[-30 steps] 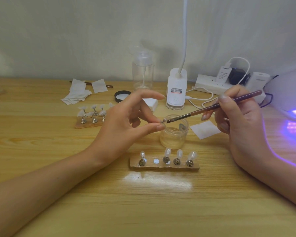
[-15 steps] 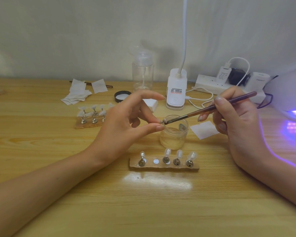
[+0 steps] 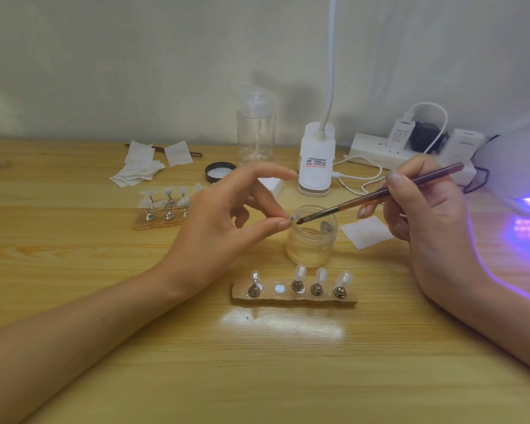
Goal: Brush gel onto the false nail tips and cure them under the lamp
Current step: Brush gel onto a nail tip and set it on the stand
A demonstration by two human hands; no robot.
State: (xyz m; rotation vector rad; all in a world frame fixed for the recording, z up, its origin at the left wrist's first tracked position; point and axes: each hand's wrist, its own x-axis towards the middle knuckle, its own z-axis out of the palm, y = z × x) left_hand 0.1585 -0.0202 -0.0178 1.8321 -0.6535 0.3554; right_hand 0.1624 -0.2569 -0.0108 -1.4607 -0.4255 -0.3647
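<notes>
The false nail tip [image 3: 293,217] is pinched between my left hand's [image 3: 227,221] thumb and a fingertip, right over the open gel jar [image 3: 311,246]. My right hand [image 3: 426,209] has the brush [image 3: 380,192] in a pen grip, bristles touching the tip. I'd go for light, thin strokes so gel doesn't flood my fingertips.

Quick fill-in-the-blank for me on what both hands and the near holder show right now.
The left hand pinches a nail tip over the open ____.
The right hand holds a ____.
The near holder carries ____ nail tips.
Missing words: jar; brush; four.
</notes>
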